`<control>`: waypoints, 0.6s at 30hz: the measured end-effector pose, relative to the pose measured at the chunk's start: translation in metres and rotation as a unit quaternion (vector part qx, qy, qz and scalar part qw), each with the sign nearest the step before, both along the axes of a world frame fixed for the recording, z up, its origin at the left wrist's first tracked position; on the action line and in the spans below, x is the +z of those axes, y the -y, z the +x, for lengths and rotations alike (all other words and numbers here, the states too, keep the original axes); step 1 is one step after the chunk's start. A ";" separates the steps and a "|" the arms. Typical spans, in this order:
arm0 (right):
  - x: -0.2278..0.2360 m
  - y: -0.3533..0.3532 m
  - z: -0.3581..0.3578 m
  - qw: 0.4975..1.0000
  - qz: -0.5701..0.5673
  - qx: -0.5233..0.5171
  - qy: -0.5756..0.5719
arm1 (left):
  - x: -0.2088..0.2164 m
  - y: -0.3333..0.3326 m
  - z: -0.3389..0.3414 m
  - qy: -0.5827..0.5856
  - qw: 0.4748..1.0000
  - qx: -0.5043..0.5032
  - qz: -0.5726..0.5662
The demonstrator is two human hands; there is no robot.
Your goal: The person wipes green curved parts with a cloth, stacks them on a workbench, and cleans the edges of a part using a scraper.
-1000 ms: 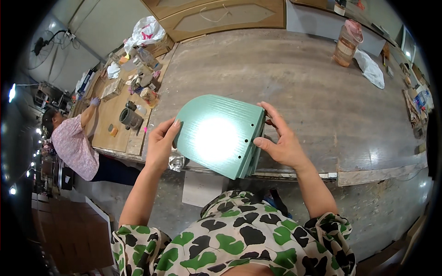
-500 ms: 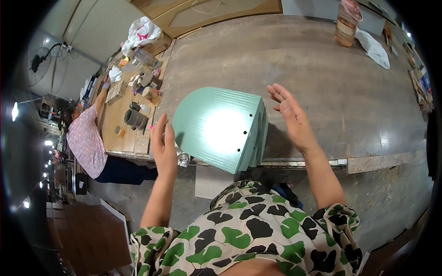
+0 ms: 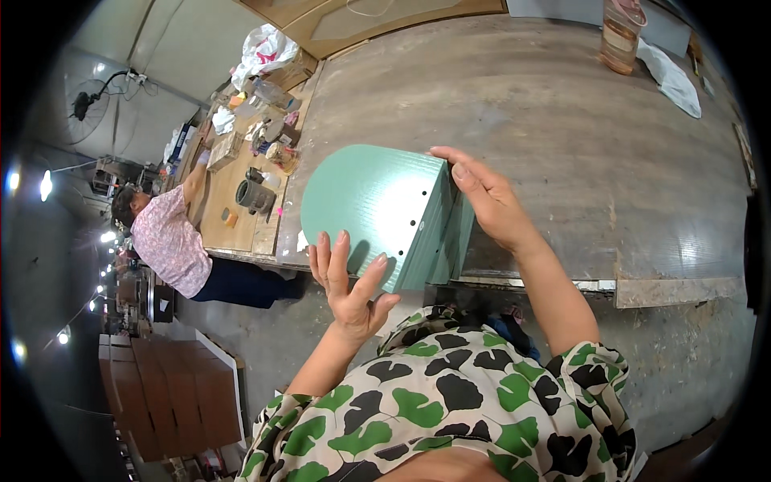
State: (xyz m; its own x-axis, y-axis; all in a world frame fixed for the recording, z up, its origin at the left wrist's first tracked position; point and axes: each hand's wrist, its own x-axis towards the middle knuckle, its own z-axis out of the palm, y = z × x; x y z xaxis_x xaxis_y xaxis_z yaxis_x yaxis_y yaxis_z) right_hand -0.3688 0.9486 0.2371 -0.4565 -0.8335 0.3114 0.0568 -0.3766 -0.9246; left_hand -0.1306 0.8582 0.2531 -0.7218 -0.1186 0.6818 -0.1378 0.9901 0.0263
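Note:
A stack of glossy pale-green boards (image 3: 353, 189), each rounded at one end, lies at the front edge of the table. Three dark holes run along the straight end of the top board. Against the stack's far right corner lies my right hand (image 3: 494, 205), its fingers stretched out flat and not wrapped round anything. My left hand (image 3: 351, 299) is at the near left side of the boards, fingers spread and casting a shadow on the top one. Whether its fingertips touch the board I cannot tell.
A brown wooden table (image 3: 554, 161) spreads out beyond the stack. On the left, a side bench carries a dark grey cup (image 3: 254, 196), jars and a white plastic bag (image 3: 267, 50). A person (image 3: 173, 241) leans over that bench. A clear bottle (image 3: 620, 40) stands at the far right.
My right hand has come inward onto the stack's edge. My left hand has moved right and nearer to me, with fingers spread. The boards' straight ends look slightly turned and shifted.

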 end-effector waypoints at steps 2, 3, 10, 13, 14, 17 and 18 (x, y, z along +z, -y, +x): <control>-0.003 0.003 -0.001 1.000 -0.015 0.018 0.020 | 0.000 -0.002 -0.001 0.001 1.000 -0.002 0.007; -0.003 0.003 -0.002 0.999 -0.017 0.020 0.019 | -0.001 -0.002 -0.003 -0.002 1.000 -0.003 0.006; -0.002 -0.001 -0.005 0.999 -0.016 0.031 0.011 | 0.003 -0.006 -0.010 -0.003 1.000 -0.002 -0.014; 0.000 -0.002 -0.007 0.999 -0.009 0.039 -0.002 | 0.002 -0.006 -0.010 -0.012 1.000 -0.007 -0.001; 0.000 -0.003 -0.009 0.999 -0.005 0.042 -0.006 | 0.002 -0.006 -0.010 -0.016 1.000 -0.010 0.006; -0.019 0.003 -0.024 0.996 -0.035 0.036 0.069 | 0.004 -0.007 -0.006 -0.060 0.996 -0.030 0.056; -0.025 0.001 -0.031 0.995 -0.026 0.019 0.099 | 0.004 -0.002 -0.007 -0.091 0.993 -0.041 0.067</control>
State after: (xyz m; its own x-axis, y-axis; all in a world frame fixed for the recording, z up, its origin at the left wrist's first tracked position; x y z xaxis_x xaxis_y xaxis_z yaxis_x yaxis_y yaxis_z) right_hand -0.3993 0.9479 0.2120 -0.4810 -0.8367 0.2618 0.2508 -0.4175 -0.8734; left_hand -0.1372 0.8601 0.2574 -0.5984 -0.1631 0.7844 -0.0371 0.9836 0.1763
